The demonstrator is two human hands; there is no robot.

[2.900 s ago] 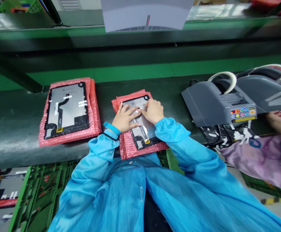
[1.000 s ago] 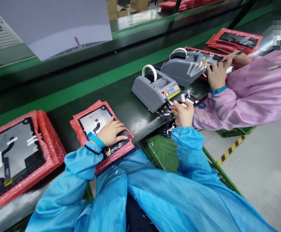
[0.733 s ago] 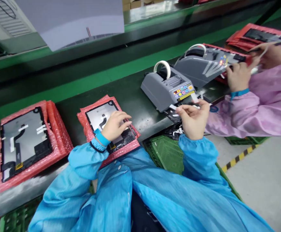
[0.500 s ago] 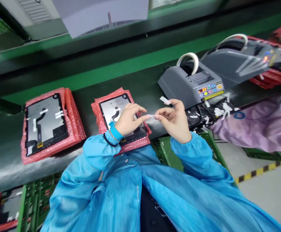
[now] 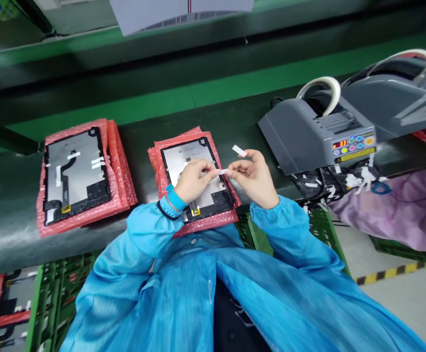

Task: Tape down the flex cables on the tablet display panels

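Observation:
Between the fingertips of both hands stretches a short white strip of tape [image 5: 223, 171]. My left hand [image 5: 195, 181] pinches its left end, and my right hand [image 5: 255, 179] pinches the other end with thumb and finger. A second white tape piece [image 5: 239, 150] sticks up from another finger of my right hand. Below my hands lies a tablet screen panel [image 5: 213, 188], silver-backed with a black frame, on red bubble-wrap bags [image 5: 194, 228]. My left hand hides part of the panel's middle, including most of its black ribbon cable.
Another screen panel [image 5: 84, 181] lies on red bubble wrap at left, with tape strips on it. A grey tape dispenser [image 5: 308, 134] stands at right, tape scraps below its front. A co-worker's pink sleeve [image 5: 392, 210] is beyond. Green crates [image 5: 61, 288] sit under the bench edge.
My right hand has come from the tape dispenser with two tape pieces, back over the panel. My left hand has lifted off the panel and taken one piece's end. The view has swung back left.

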